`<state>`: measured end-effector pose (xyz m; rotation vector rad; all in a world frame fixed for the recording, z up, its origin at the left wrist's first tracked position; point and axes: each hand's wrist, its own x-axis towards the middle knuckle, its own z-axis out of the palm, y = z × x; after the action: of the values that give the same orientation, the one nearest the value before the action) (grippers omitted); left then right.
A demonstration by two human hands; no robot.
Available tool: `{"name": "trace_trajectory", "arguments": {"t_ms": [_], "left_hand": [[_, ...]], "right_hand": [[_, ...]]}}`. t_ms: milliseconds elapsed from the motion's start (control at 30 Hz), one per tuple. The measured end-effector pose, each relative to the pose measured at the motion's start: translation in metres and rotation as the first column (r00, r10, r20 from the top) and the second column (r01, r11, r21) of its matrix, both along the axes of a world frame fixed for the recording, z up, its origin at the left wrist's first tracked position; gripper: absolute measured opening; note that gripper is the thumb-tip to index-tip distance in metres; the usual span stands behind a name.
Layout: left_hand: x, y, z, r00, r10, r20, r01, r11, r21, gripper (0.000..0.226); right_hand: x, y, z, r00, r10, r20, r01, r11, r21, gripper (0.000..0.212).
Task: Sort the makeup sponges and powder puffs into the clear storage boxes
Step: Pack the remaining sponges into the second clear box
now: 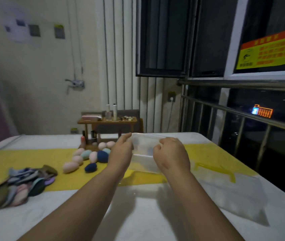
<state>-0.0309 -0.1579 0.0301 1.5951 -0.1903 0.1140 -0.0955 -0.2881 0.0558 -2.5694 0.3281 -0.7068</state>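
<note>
A clear storage box [144, 160] is held between my two hands above the yellow runner [33, 159]. My left hand [121, 151] grips its left side with the fingers on the rim. My right hand [170, 155] grips the right side with curled fingers. A second clear storage box [232, 193] lies on the table at the right. Several egg-shaped makeup sponges [89, 158], pink, teal and navy, lie left of my hands. A pile of flat powder puffs [23, 183] in mixed colours sits at the table's left.
A small wooden shelf [107, 121] with bottles and cosmetics stands at the table's far edge. Metal window bars [242, 119] run along the right side. The white table [138, 214] reaches toward me between my forearms.
</note>
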Motion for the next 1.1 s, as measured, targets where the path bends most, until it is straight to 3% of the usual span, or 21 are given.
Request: {"name": "trace_trajectory", "arguments": {"t_ms": [133,333,433,667,767,867,967,1100], "left_hand": [[0.008,0.052,-0.016,0.990,0.143,0.008,-0.144,0.984,0.104,0.047],[0.015,0.120,-0.032,0.969,0.248,-0.007,-0.245,0.961,0.125,0.032],[0.021,0.145,-0.041,0.951,0.309,-0.001,-0.300,0.922,0.247,0.038],[0.023,0.164,-0.049,0.944,0.327,-0.033,-0.287,0.870,0.402,0.040],[0.029,0.169,-0.054,0.941,0.334,0.056,-0.321,0.829,0.459,0.027],[0.032,0.174,-0.053,0.953,0.224,0.206,-0.301,0.796,0.525,0.030],[0.026,0.172,-0.042,0.984,0.017,0.176,-0.125,0.773,0.622,0.016],[0.031,0.171,-0.027,0.970,-0.123,0.209,-0.099,0.587,0.803,0.009]], "right_hand": [[0.024,0.046,-0.018,0.994,0.105,-0.013,-0.105,0.993,-0.045,0.037],[0.043,0.094,-0.040,0.982,0.182,-0.041,-0.184,0.980,-0.075,0.032],[0.051,0.104,-0.046,0.959,0.263,-0.106,-0.272,0.959,-0.076,0.026],[0.067,0.111,-0.064,0.922,0.354,-0.159,-0.369,0.927,-0.073,0.041],[0.074,0.107,-0.073,0.915,0.386,-0.119,-0.393,0.919,-0.039,0.035],[0.076,0.094,-0.079,0.887,0.456,-0.078,-0.445,0.887,0.119,0.035],[0.080,0.082,-0.081,0.816,0.573,-0.079,-0.561,0.817,0.131,0.029],[0.080,0.077,-0.081,0.777,0.622,-0.095,-0.608,0.781,0.142,0.033]]}}
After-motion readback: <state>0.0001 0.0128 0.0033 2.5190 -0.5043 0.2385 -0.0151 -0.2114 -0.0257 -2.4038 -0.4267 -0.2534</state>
